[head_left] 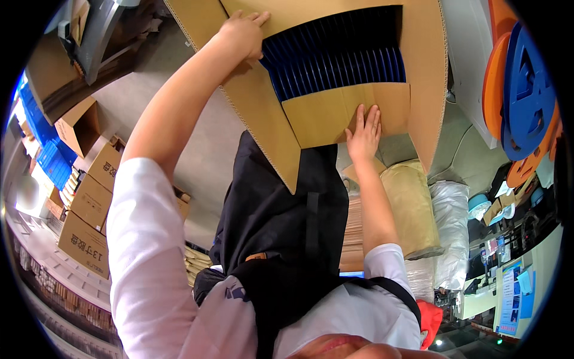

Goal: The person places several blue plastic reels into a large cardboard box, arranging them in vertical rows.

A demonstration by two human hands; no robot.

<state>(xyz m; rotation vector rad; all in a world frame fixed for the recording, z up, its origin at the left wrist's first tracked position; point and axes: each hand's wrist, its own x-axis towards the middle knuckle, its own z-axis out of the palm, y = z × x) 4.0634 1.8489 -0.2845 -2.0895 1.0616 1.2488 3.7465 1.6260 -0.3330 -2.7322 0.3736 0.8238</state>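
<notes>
In front of me stands an open cardboard carton (427,66) with its flaps spread. Dark blue thin-edged pieces (341,69) are packed upright inside it in a close row; their full shape is hidden. At the carton's far left corner, my left hand (244,36) rests with fingers apart, touching the cardboard where the left flap (263,113) folds out. My right hand (363,134) lies with outstretched fingers against the near flap (323,113), which hangs down toward me. Neither hand holds anything.
Orange and blue reels (529,90) hang or stack at the right. Below them are a tan wrapped bundle (409,206) and a whitish plastic-wrapped roll (451,227). Closed cartons (86,230) are stacked at the left, near an open box (81,122) and blue crates (57,158).
</notes>
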